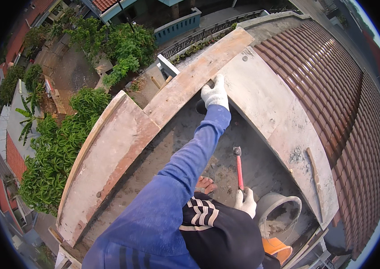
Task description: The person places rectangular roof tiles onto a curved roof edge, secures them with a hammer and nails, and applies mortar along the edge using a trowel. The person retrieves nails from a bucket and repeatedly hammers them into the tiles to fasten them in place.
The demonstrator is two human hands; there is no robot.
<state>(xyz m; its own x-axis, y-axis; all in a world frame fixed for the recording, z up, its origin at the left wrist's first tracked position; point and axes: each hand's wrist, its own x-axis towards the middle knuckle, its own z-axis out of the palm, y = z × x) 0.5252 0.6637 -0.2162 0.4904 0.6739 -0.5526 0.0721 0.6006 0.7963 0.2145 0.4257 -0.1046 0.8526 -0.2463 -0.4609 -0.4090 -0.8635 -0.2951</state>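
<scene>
Hammer (239, 169): slim red handle, greyish head pointing away, above the grey floor (261, 152) near the bucket (268, 204). Right gloved hand (246, 202) grasps the handle end; left gloved hand (215, 94) at the plank (199, 76), can't tell if gripping.

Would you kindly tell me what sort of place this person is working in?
Probably a small building site up at roof level: a brown tiled roof lies alongside, green treetops show below, and the gloved right hand holds a hammer near a bucket.
</scene>
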